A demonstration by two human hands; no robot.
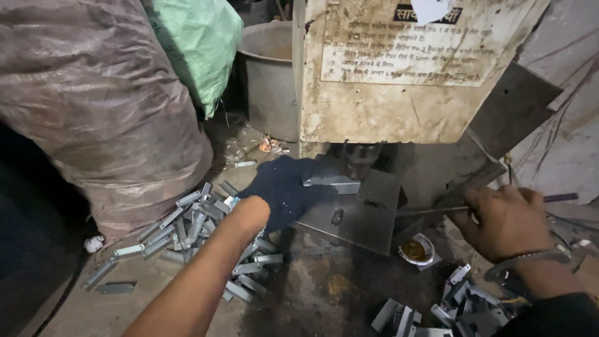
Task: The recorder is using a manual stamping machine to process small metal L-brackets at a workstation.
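Note:
My left hand (284, 190), in a dark blue glove, holds a small grey metal bracket (332, 182) on the steel bed plate (365, 218) of a press, right under the round ram (362, 156). My right hand (505, 221), bare with a metal bangle at the wrist, grips a thin metal lever rod (430, 210) that runs across the right side of the plate. The press body (405, 68) above is cream-coloured, worn and carries a printed notice.
A heap of grey metal brackets (193, 224) lies on the floor at the left, another heap (449, 309) at the bottom right. A small tin of oil (415, 251) sits beside the plate. Large sacks (93, 106) and a grey bucket (268, 75) stand behind.

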